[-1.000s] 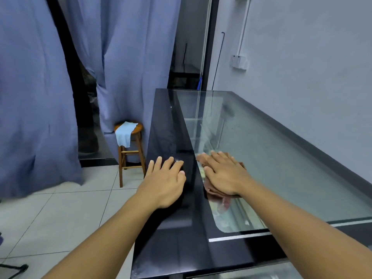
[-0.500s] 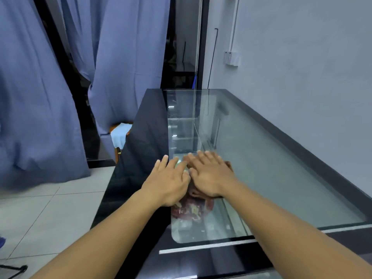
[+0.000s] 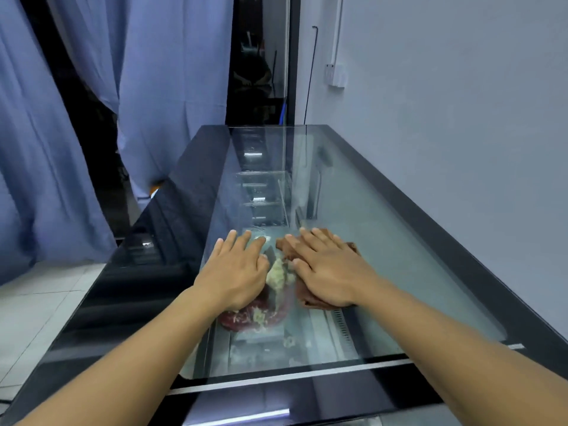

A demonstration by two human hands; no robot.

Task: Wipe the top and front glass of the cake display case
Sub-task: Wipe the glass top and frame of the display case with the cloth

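Note:
The cake display case has a long top glass (image 3: 384, 241) framed in black. My right hand (image 3: 329, 265) lies flat, palm down, pressing a brown cloth (image 3: 309, 299) onto the glass; most of the cloth is hidden under the hand. My left hand (image 3: 236, 269) rests flat on the glass just to its left, fingers spread, holding nothing. Between the hands, through the glass, a red cake with pale crumbs (image 3: 264, 312) shows inside the case. The front glass is not visible from here.
A grey wall (image 3: 461, 118) runs along the case's right side. Blue curtains (image 3: 159, 72) hang at the left beyond the black left panel (image 3: 138, 272). White floor tiles (image 3: 37, 302) lie at the lower left. Glass shelves show inside the case farther away.
The view has swung right over the case. My left hand moved from the black left panel onto the glass. My right hand slid the cloth left, then a little right again.

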